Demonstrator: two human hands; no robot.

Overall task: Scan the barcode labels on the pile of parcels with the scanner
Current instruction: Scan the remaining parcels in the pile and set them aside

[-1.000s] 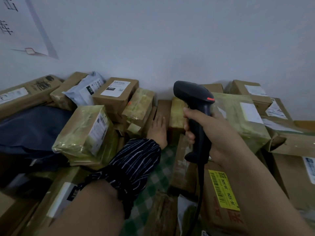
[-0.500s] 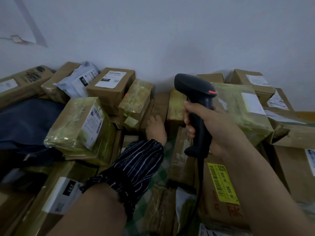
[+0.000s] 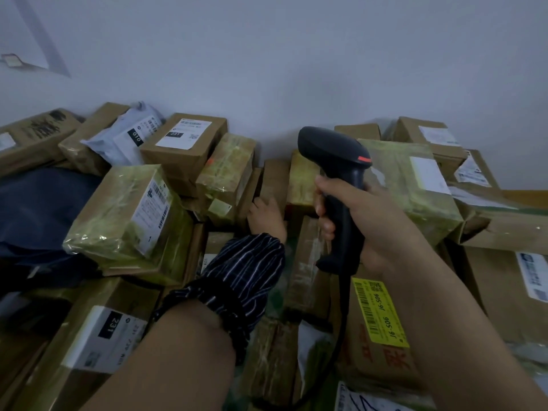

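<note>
1. The right hand (image 3: 376, 223) is wrapped around the scanner (image 3: 329, 149), which is held upright above the pile of parcels (image 3: 127, 212).
2. The left hand (image 3: 268, 216), nearer, lies against a narrow box (image 3: 275, 179) standing on edge, directly ahead of its fingers; whether they grip it is unclear.

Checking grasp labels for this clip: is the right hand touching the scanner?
Touching. The head view shows the right hand wrapped round the handle of the black scanner, fingers curled across its front with no gap.
</note>
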